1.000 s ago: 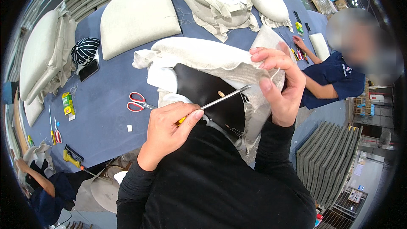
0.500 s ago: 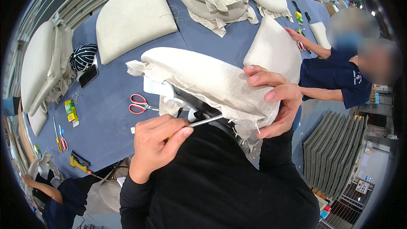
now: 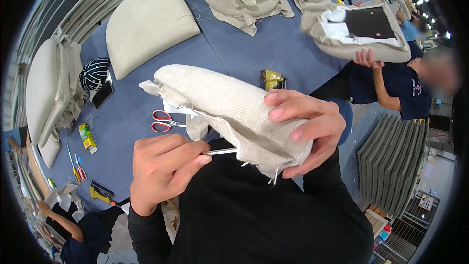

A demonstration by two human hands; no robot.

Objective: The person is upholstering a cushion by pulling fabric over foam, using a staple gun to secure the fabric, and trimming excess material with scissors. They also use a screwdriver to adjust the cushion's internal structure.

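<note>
My left hand (image 3: 168, 168) is closed around a thin metal-shafted tool (image 3: 222, 151), whose handle is hidden in the fist. The tool's far end goes under the loose cloth edge of a beige fabric-covered seat cushion (image 3: 215, 95). That cushion is tilted on its side in front of my chest, with frayed threads at its lower corner. My right hand (image 3: 312, 132) wraps around the cushion's right end, fingers on top and thumb below. Red-handled scissors (image 3: 161, 121) lie on the blue table just past the left hand.
Beyond the cushion lies a yellow staple gun (image 3: 273, 80); another staple gun (image 3: 101, 193) is at the lower left. A finished cushion (image 3: 151, 29), a phone (image 3: 102, 95) and a small box (image 3: 87, 138) are on the table (image 3: 229, 51). At the right, a co-worker holds another cushion (image 3: 361, 55).
My hands and cushion have shifted slightly left and the cushion has tipped, hiding its dark underside. The co-worker's cushion has been raised and turned, baring its underside and the staple gun.
</note>
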